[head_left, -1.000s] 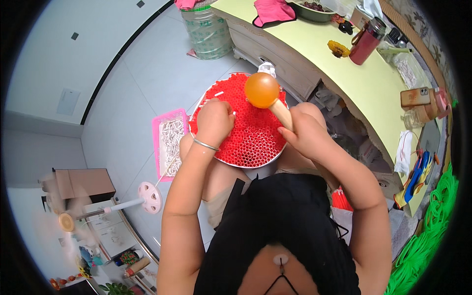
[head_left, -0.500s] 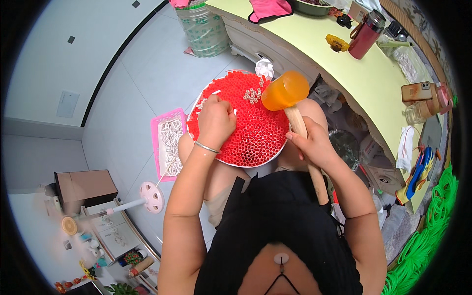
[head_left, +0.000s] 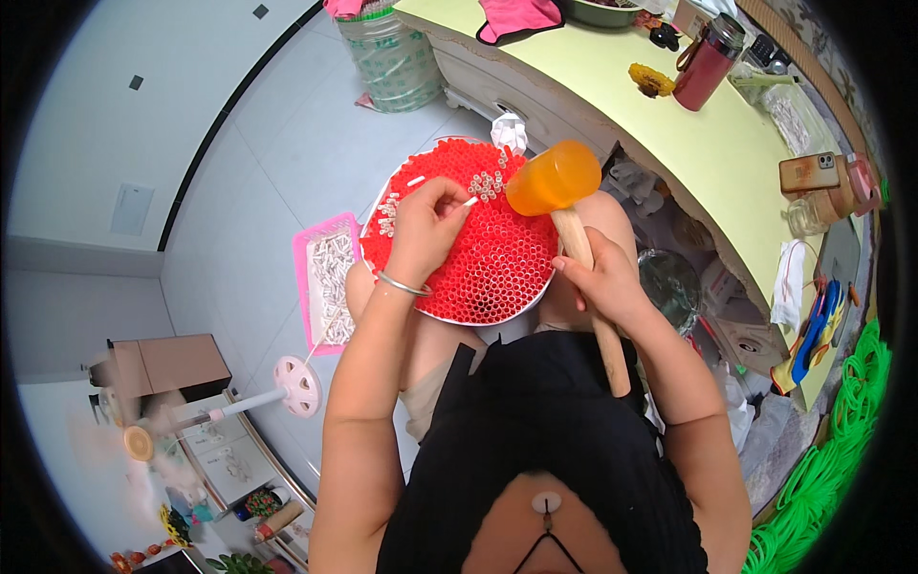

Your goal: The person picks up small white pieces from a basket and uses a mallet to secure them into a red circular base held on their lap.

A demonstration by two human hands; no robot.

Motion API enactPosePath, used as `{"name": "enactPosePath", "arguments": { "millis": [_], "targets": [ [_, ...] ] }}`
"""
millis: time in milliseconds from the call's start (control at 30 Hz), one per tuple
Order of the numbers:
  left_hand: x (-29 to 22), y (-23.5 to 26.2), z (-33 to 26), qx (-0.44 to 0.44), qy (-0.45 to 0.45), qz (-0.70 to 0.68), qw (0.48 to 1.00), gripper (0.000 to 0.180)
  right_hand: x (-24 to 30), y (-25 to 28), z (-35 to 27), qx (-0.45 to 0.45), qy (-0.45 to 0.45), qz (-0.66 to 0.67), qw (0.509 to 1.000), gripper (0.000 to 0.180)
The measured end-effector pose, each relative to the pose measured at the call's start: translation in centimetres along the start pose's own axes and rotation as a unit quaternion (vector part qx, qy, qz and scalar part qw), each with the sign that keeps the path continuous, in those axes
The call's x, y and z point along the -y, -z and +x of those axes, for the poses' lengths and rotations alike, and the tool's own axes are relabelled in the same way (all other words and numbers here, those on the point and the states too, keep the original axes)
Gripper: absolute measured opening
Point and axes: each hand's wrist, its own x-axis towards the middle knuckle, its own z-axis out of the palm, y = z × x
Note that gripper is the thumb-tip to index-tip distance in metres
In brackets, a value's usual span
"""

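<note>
on the lap, round tray [head_left: 382, 212] of red tubes; left hand [head_left: 426, 225] now pinches a white stick [head_left: 470, 202] at 12 o'clock, right hand [head_left: 598, 277] clamped on the mallet [head_left: 555, 179], raised off since a second ago, next strike pending.

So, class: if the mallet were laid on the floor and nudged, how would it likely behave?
The mallet has a rounded orange head, so it would probably roll in an arc. Its wooden handle looks stiff, unlikely to bend. The head seems bulkier than the handle, so it is likely top-heavy in the right hand.
</note>
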Motion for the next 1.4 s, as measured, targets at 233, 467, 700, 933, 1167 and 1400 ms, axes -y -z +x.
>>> {"name": "enactPosePath", "arguments": {
  "millis": [233, 467, 700, 933, 1167, 1400],
  "targets": [
    [0.4, -2.9, 0.3, -0.105, -0.109, -0.01, 0.988, 0.013, 0.6, 0.4, -0.3, 0.002, -0.04, 0.057, 0.998, 0.025],
    [0.5, -3.0, 0.6, -0.15, -0.248, 0.167, 0.942, 0.007, 0.4, 0.2, -0.2, 0.0, -0.037, 0.06, 0.997, 0.025],
    [0.2, -2.7, 1.1, -0.113, -0.292, 0.26, 0.913, 0.01, 0.1, -0.1, -0.1, -0.008, -0.023, 0.045, 0.999, 0.025],
    [0.9, 0.8, -0.3, -0.157, -0.173, 0.164, 0.958, 0.016, 5.9, -1.3, -0.9, 0.019, 0.126, -0.138, 0.982, 0.034],
    [0.9, 1.5, -1.5, -0.062, -0.09, 0.317, 0.942, 0.013, 2.5, -1.5, 2.5, 0.009, 0.146, -0.416, 0.898, 0.036],
    [1.2, 1.2, -4.1, -0.055, -0.019, 0.317, 0.947, 0.017, 1.9, 0.2, -0.4, -0.012, -0.007, -0.168, 0.986, 0.033]
  ]
}}
